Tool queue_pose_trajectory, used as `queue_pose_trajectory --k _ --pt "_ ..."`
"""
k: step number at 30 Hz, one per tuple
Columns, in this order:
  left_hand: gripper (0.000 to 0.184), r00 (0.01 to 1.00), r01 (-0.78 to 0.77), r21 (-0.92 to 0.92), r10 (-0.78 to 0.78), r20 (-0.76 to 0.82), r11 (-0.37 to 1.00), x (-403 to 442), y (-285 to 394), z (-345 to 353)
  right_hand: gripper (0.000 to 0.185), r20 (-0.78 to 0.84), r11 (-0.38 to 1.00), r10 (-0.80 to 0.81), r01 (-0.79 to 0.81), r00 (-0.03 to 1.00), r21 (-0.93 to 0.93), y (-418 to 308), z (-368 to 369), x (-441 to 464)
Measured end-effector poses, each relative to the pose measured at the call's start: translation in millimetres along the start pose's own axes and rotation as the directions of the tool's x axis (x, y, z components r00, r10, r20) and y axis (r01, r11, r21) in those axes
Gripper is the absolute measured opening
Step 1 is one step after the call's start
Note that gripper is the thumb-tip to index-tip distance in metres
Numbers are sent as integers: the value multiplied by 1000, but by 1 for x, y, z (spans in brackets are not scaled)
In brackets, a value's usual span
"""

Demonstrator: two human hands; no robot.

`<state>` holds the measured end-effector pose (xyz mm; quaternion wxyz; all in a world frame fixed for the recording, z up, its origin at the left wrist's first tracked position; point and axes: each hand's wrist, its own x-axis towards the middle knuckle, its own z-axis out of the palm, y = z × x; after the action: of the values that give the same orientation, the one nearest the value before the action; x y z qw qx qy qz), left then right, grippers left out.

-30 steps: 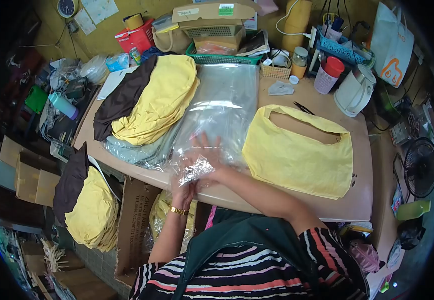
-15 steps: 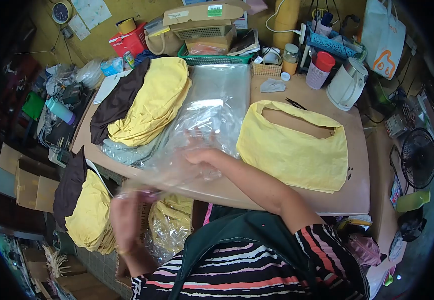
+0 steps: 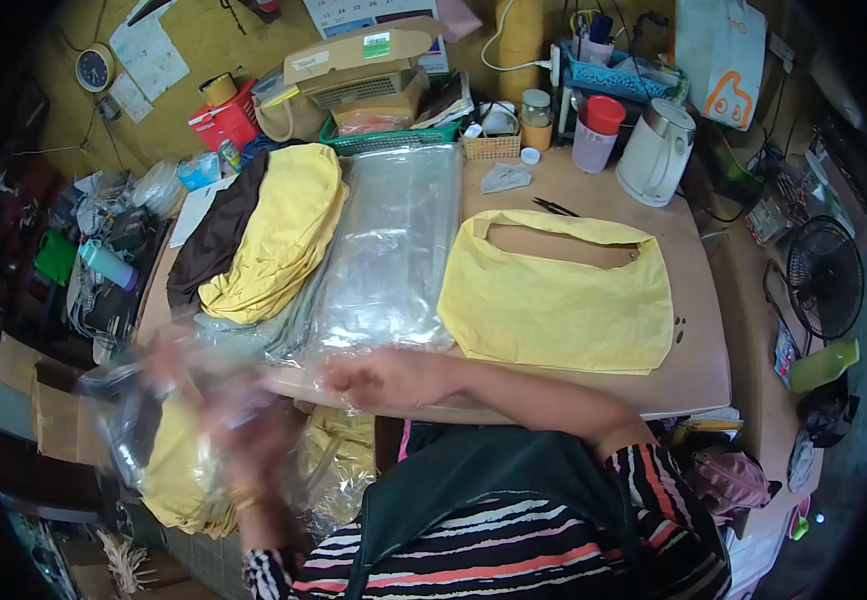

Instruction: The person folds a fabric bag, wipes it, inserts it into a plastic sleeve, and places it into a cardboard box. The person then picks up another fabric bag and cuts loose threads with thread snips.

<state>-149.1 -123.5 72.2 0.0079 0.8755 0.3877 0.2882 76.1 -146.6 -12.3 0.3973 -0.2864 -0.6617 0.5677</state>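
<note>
A blurred clear plastic bag (image 3: 114, 400) hangs off the table's left front edge, at my left hand (image 3: 244, 420), whose fingers are smeared by motion. My right hand (image 3: 374, 380) is at the front edge, just below the stack of clear plastic bags (image 3: 389, 250); its fingers are curled and what they may hold is unclear. To the right lies a flat yellow cloth bag (image 3: 564, 310) with a handle opening. Left of the plastic stack are folded yellow cloth (image 3: 289, 220) and dark brown cloth (image 3: 219, 240).
Behind are a green basket (image 3: 394, 138) with boxes, a small wicker basket (image 3: 492, 148), a red-lidded cup (image 3: 597, 140) and a kettle (image 3: 659, 155). A dark pen-like tool (image 3: 556, 207) lies above the yellow bag. More yellow cloth (image 3: 179, 480) and a plastic-wrapped bundle (image 3: 339, 455) are below the table.
My left hand has moved left and off the table with a clear plastic bag. My right hand has drawn back from the plastic stack to the front edge. The camera view has shifted.
</note>
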Motion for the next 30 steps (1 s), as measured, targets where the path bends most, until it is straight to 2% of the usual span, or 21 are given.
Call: queue_pose_trajectory --k 1,2,3,4,6,8,9,11,15,17,18,20,21,22,23,24,25,26,27,29,30 --pt "33 988 -124 140 109 107 982 8 26 42 66 -91 1000 -23 21 996 -20 7 -11 -6" --pt "36 972 -191 122 171 160 974 11 44 90 61 -308 942 -8 111 951 318 11 -5 -17" --pt "31 972 -200 -4 199 125 980 9 57 137 52 -437 995 98 -82 894 57 31 -18 -25" --pt "33 965 -204 -140 223 137 969 8 69 162 41 -666 986 54 66 744 153 55 -18 -32" --pt "34 958 -197 -276 244 149 941 14 79 172 34 -760 940 297 -35 578 341 74 -40 -65" --pt "48 842 -276 -334 394 368 901 29 88 159 33 -837 914 314 96 448 395 74 -52 -95" --pt "48 843 -272 -339 393 367 901 41 95 149 33 -836 914 317 90 447 395 73 -57 -109" --pt "49 928 -322 -63 328 177 945 68 105 134 34 -870 978 106 107 482 178 64 -61 -132" --pt "42 887 -293 -134 321 331 947 100 79 167 34 -865 994 78 -104 495 30 25 -59 -156" --pt "44 531 -20 -288 255 808 957 114 67 166 32 -879 995 52 -99 475 5 23 -67 -178" --pt "44 527 -27 -290 260 809 957 114 61 164 31 -890 995 27 -97 454 -19 22 -70 -190" --pt "38 628 -315 -182 348 697 932 110 50 161 28 -911 983 1 -165 412 -73 28 -76 -218" --pt "38 624 -319 -185 353 697 929 109 43 161 26 -924 963 -31 -235 382 -130 30 -80 -233" --pt "34 709 -283 -175 328 624 943 107 35 160 26 -925 964 -30 -235 378 -127 30 -87 -251" --pt "32 784 -244 -167 296 545 955 106 34 158 21 -933 911 71 -405 352 -83 24 -93 -265" --pt "28 774 -121 -237 241 586 964 106 40 155 21 -936 828 166 -560 310 -39 23 -97 -271" --pt "28 774 -123 -236 242 586 964 103 47 162 21 -936 829 165 -558 310 -39 23 -96 -273" --pt "28 784 -120 -348 304 542 930 95 56 173 27 -929 554 -185 -746 321 -369 7 -89 -260" --pt "28 794 -121 -456 362 489 882 88 68 181 36 -769 125 -481 -836 421 -535 -9 -82 -245" --pt "32 798 -148 -474 388 462 868 73 105 186 52 -796 634 -382 -494 469 -595 -32 -64 -200" --pt "32 795 -148 -475 390 465 868 67 118 185 47 -744 579 -439 -474 504 -663 -34 -55 -173"
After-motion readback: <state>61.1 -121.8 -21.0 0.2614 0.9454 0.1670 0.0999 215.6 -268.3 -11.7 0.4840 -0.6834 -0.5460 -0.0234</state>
